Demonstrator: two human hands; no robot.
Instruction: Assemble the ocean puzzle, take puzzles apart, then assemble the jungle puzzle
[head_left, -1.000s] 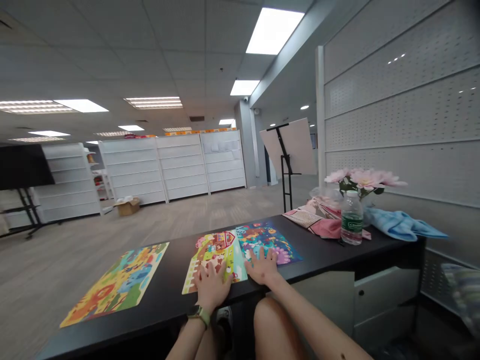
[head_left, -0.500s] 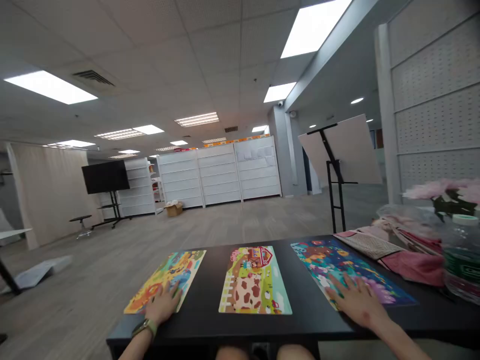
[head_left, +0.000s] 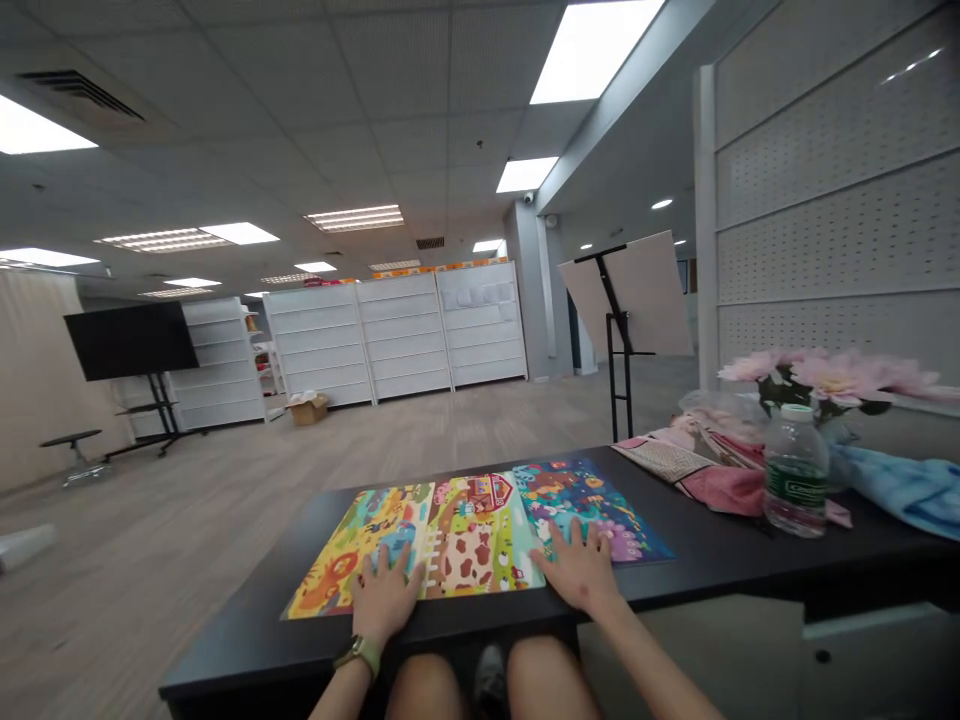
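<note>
Three colourful illustrated sheets lie side by side on a black table (head_left: pixel 247 620), their edges meeting or nearly so. The left sheet, a yellow one with a lion (head_left: pixel 330 580), has my left hand (head_left: pixel 386 592) flat on its lower right part, fingers spread. A farm sheet with a spotted cow (head_left: pixel 469 555) lies in the middle. My right hand (head_left: pixel 579 570) rests with fingers spread on the lower left of the dark blue sea-animal sheet (head_left: pixel 637 535), its thumb reaching the middle sheet's edge. Neither hand grips anything. A watch (head_left: pixel 360 655) is on my left wrist.
On the table's right stand a clear bottle with a green label (head_left: pixel 796 480), a pink cloth bag (head_left: pixel 720 480), pink flowers (head_left: pixel 832 375) and a blue cloth (head_left: pixel 907 480). Beyond are a board on a black stand (head_left: pixel 637 290), white shelving panels (head_left: pixel 405 345) and a screen (head_left: pixel 131 340).
Both outer sheets have slid inward under my hands, closing the gaps beside the middle farm sheet. My view has turned to the right.
</note>
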